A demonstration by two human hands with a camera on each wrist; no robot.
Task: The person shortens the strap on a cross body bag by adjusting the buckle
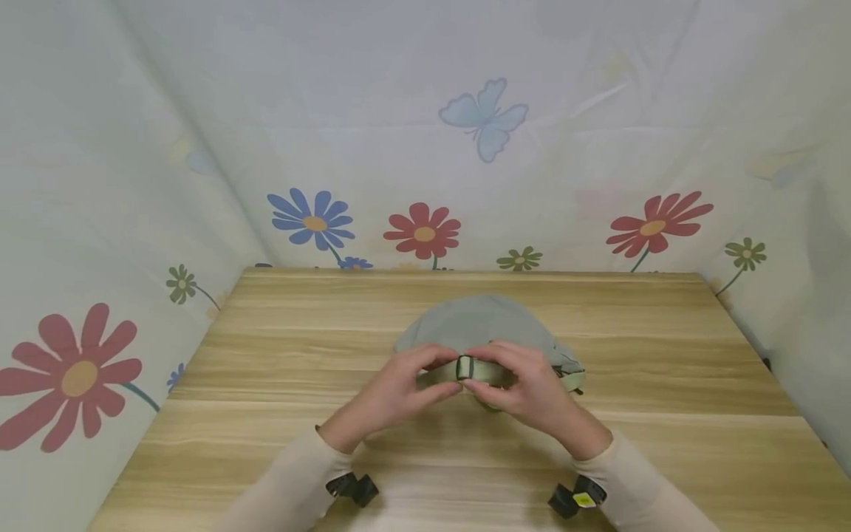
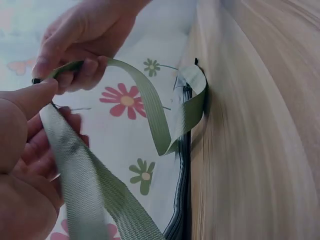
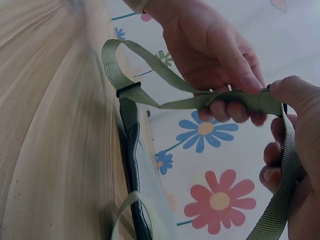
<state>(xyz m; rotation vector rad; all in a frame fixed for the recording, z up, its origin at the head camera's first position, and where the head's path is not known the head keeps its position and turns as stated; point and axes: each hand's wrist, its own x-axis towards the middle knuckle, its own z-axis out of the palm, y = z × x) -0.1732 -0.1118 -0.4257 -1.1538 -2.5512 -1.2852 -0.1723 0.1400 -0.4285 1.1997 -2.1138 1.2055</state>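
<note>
A grey-green half-round bag (image 1: pixel 479 321) lies on the wooden table, its dark zipper (image 2: pixel 183 175) running along the edge. Its pale green webbing strap (image 3: pixel 272 215) is lifted in front of it, with a small black slider buckle (image 1: pixel 465 367) between the two hands. My left hand (image 1: pixel 395 391) pinches the strap just left of the buckle, thumb below and fingers above in the head view. From the other side my right hand (image 1: pixel 535 388) pinches the strap close against the buckle. The fingertips of both hands nearly meet there. Slack strap loops down to the bag's ends.
The wooden table (image 1: pixel 299 325) stretches to both sides of the bag. White cloth (image 1: pixel 372 148) printed with flowers and a butterfly hangs behind the table and along its sides. A second black slider (image 3: pixel 128 90) sits on the strap near one bag end.
</note>
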